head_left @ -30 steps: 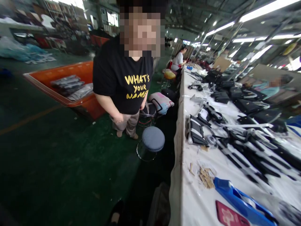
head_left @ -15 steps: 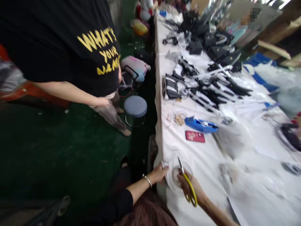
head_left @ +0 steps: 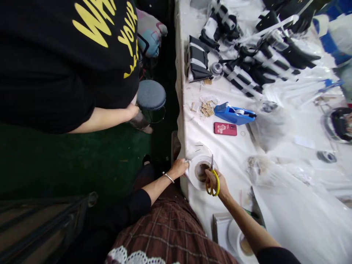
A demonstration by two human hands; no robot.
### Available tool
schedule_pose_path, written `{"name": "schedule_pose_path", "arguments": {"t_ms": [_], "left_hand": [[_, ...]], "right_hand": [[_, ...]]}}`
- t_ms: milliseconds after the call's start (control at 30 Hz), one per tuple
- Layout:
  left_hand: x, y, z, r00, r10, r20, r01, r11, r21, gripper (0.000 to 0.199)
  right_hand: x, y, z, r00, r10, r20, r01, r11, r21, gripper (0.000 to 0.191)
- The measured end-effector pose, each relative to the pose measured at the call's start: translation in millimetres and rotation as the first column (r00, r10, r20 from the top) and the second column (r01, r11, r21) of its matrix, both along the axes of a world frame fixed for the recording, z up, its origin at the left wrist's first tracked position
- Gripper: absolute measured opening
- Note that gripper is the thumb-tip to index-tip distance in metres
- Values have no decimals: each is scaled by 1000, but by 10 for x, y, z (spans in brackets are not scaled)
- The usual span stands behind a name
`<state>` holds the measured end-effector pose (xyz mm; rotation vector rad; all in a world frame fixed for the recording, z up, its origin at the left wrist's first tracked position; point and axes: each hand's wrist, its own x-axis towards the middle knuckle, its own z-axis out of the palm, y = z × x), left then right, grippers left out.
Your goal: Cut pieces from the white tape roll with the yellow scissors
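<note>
Tabletop point(head_left: 231, 152), scissors point(head_left: 218, 184) in right grip point(head_left: 222, 186)

Setting: a workshop, apparently for packing or assembly | Surface: a long, white-covered table point(head_left: 228, 148) bears black-and-white pieces point(head_left: 242, 79) in bulk | Supplies: a blue tape dispenser point(head_left: 233, 114), a large white roll point(head_left: 194, 176) and yellow-handled scissors point(head_left: 215, 184) lie within the work area | Floor: green point(head_left: 110, 157), with a round stool point(head_left: 151, 94)

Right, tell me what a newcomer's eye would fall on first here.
Probably the big yellow lettering on the black T-shirt, upper left. Next, the yellow-handled metal scissors in the right hand, at the flat white roll. Beyond, the bright blue plastic tape dispenser beside the red phone.
</note>
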<state>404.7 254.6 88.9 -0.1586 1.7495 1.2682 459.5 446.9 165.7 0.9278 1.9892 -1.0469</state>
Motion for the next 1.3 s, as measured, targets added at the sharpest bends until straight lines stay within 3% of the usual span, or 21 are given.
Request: {"name": "schedule_pose_path", "arguments": {"t_ms": [133, 233, 333, 467, 567, 700, 833, 933, 1100, 1300], "left_hand": [[128, 17, -56, 998, 68, 4, -68, 998, 18, 23], [227, 9, -92, 993, 116, 6, -116, 993, 35, 22], [276, 13, -128, 987, 157, 21, -158, 986, 61, 20], [310, 41, -144, 976, 213, 45, -216, 972, 93, 20], [336, 55, -138, 966, 255, 46, -258, 960, 106, 17], [348, 67, -133, 954, 300, 20, -300, 949, 97, 14], [338, 78, -133, 950, 312, -17, -309, 947, 91, 13], [340, 76, -124, 950, 307, -62, -300, 949, 102, 13], [357, 71, -80, 943, 312, -117, -297, 946, 126, 13], [372, 101, -79, 931, 330, -155, -308, 939, 155, 11]], "right_hand": [[-4, -9, -13, 991, -36, -132, 49, 994, 101, 38], [-55, -29, 62, 993, -85, -87, 87, 996, 23, 44], [-156, -105, 296, 994, -105, -16, 103, 991, -83, 53], [-366, -326, 722, 979, 48, 198, -14, 985, -169, 56], [-559, -505, 887, 886, 201, 417, -118, 969, -217, 55], [-808, -655, 804, 747, 303, 592, -195, 951, -241, 44], [-979, -730, 592, 589, 303, 749, -247, 950, -190, 35], [-1054, -746, 449, 524, 299, 797, -271, 946, -176, 35], [-1144, -818, 351, 515, 224, 827, -215, 968, -128, 38], [-1175, -1012, 300, 575, 107, 811, -136, 990, -33, 40]]}}
